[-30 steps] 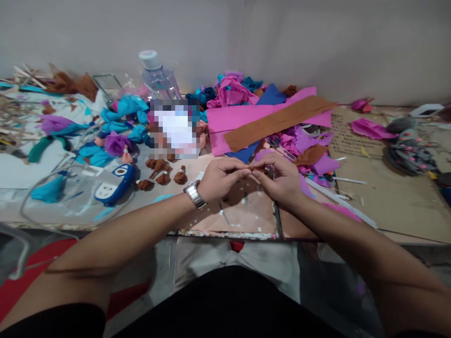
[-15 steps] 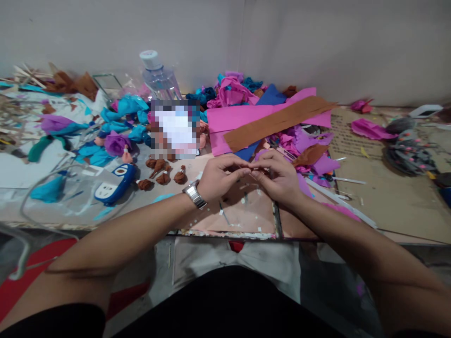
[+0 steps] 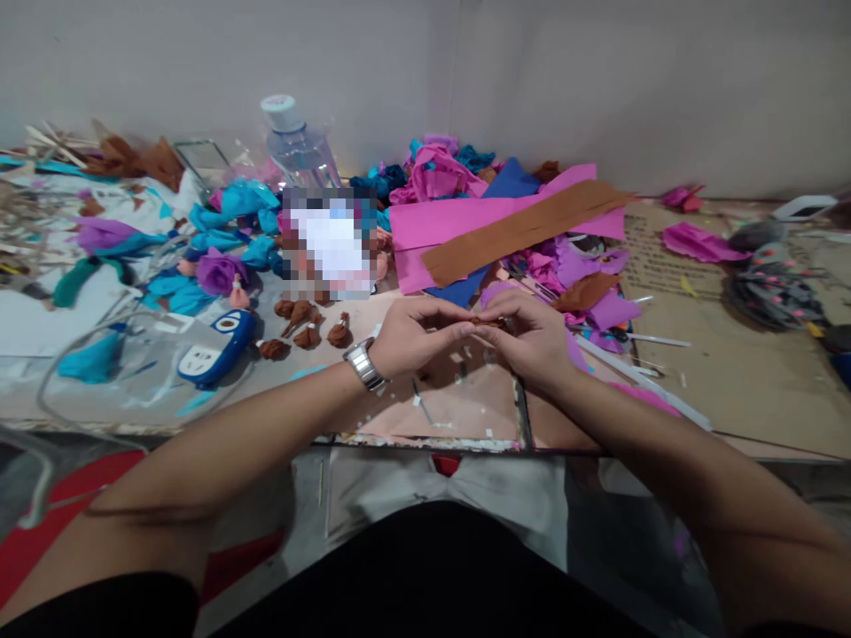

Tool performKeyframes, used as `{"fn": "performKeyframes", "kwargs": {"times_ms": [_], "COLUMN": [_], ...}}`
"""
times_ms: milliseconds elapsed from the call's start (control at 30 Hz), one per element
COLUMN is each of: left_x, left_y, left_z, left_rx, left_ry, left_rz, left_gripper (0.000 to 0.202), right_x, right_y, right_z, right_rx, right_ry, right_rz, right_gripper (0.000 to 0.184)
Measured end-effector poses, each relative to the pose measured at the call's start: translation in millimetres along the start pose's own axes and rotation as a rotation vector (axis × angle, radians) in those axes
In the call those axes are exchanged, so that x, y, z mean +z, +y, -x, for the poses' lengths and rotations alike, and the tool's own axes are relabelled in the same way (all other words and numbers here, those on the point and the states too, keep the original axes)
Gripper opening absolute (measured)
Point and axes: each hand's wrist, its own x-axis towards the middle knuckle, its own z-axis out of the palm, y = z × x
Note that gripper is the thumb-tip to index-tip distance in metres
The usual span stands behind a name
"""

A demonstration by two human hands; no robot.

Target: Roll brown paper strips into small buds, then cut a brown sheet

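My left hand [image 3: 416, 335], with a metal watch on the wrist, and my right hand [image 3: 528, 338] meet above a pink board [image 3: 458, 408]. Both pinch a small brown piece of crepe paper [image 3: 488, 322] between thumbs and fingertips; most of it is hidden by the fingers. Several small brown rolled paper buds [image 3: 307, 326] lie on the table just left of my left hand. A long brown paper strip [image 3: 525, 229] lies on a pink strip [image 3: 452, 221] behind my hands.
Blue and purple paper flowers [image 3: 219, 257] and scraps pile up at the left. A plastic water bottle [image 3: 297, 146] stands at the back. A blue-and-white power strip [image 3: 214, 347] lies left. Cardboard [image 3: 731, 354] covers the right side, with dark clutter at its far edge.
My fingers have shifted slightly around the brown paper piece, working it between both hands. The hands stay in the same spot.
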Motion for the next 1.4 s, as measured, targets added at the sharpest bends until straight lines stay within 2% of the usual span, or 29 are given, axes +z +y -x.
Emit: {"fn": "performKeyframes", "kwargs": {"times_ms": [267,600,800,1067,1400], "left_x": [3.3,3.8,2.8,1.9,3.1], "left_y": [2.1,5.3,5.5,7.8,5.7], "left_z": [3.1,2.0,2.6,3.0,2.6], "left_rx": [-0.028,-0.058,-0.043,-0.005,0.014], "left_ry": [0.026,0.061,0.078,0.001,-0.074], "left_rz": [-0.008,0.043,0.002,-0.001,0.069], "left_gripper": [0.029,0.028,0.024,0.03,0.031], "right_x": [0.3,-1.8,-1.3,-1.0,-0.6], "right_y": [-3.3,-7.2,-6.0,-5.9,-2.1], "right_z": [-0.9,-2.1,-1.0,1.8,2.6], "right_rx": [0.022,-0.03,-0.065,0.069,0.058], "right_ry": [0.003,-0.018,0.036,-0.054,-0.028], "right_rz": [0.061,0.132,0.137,0.003,-0.018], "right_gripper": [0.011,0.014,0.004,0.013,0.021]}}
